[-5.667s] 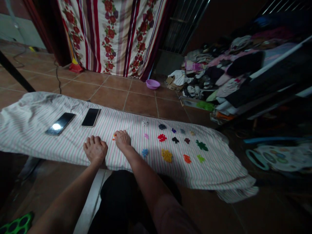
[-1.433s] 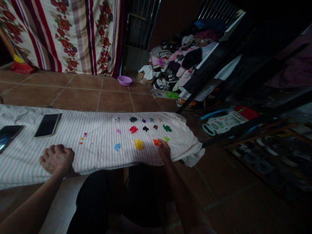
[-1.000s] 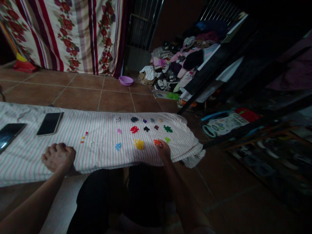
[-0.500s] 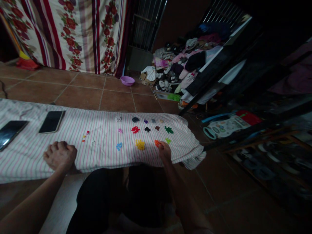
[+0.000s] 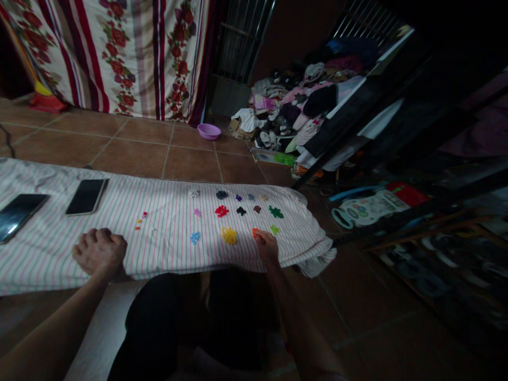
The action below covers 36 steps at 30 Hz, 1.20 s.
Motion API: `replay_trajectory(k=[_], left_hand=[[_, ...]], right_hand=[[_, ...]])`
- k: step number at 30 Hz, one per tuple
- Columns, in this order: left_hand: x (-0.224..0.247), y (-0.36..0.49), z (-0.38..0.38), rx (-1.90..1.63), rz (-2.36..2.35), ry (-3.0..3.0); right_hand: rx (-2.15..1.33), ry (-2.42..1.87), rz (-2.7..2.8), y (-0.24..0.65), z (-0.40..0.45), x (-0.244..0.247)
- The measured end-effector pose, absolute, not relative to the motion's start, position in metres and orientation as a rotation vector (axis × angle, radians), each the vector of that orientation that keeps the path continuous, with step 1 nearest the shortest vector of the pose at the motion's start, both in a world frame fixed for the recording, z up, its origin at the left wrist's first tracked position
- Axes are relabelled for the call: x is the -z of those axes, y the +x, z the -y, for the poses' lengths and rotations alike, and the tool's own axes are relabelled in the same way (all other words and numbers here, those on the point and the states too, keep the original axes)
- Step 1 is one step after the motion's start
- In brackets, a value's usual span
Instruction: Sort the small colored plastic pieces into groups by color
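Small loose plastic-looking pieces lie sorted by colour on a striped cloth point(image 5: 166, 254). At the orange pile point(image 5: 255, 232) my right hand point(image 5: 268, 245) has its thumb and finger pinched together; its fingers partly cover the pile, and what is between them is too small to make out. Just right of it sits a lime green pile point(image 5: 274, 229), and to the left a yellow pile point(image 5: 229, 235). My left hand point(image 5: 99, 250) rests on the cloth with its fingers curled in. Near it are a few red, yellow and orange pieces point(image 5: 138, 221) and a white piece point(image 5: 153, 229).
Other piles include light blue point(image 5: 194, 237), red point(image 5: 221, 211), black point(image 5: 241, 211) and dark green point(image 5: 276, 211). Two phones, one nearer point(image 5: 86, 197) and one at the left edge point(image 5: 19, 214), lie on the cloth. A purple basin point(image 5: 208, 132) stands on the tiled floor.
The view has shifted very slightly. My right hand stays pinched at the orange pile, and my left hand keeps its place on the cloth.
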<state>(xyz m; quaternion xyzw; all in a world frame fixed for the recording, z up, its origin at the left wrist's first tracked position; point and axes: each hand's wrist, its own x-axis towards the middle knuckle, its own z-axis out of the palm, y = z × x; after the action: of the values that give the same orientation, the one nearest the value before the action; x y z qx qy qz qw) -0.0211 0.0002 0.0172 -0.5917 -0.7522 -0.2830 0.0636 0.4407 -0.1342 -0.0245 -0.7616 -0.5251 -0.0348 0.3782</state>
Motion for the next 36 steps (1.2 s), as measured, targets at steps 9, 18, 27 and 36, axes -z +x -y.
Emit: replay_trajectory(k=[9,18,27,36], left_hand=[[-0.016,-0.021,-0.001,0.808,2.294,-1.768],[-0.008,-0.024,-0.005,0.786,2.244,-1.747],[-0.002,-0.026,-0.011,0.752,2.310,-1.706],[0.001,-0.026,-0.013,0.805,2.326,-1.710]], right_hand=[[0.070,-1.937,1.306,0.439,0.135,0.020],[0.044,-1.930,1.282,0.425,0.121,0.008],[0.068,-1.908,1.664,0.396,0.096,0.004],[0.040,-1.671,1.893,0.350,0.065,-0.002]])
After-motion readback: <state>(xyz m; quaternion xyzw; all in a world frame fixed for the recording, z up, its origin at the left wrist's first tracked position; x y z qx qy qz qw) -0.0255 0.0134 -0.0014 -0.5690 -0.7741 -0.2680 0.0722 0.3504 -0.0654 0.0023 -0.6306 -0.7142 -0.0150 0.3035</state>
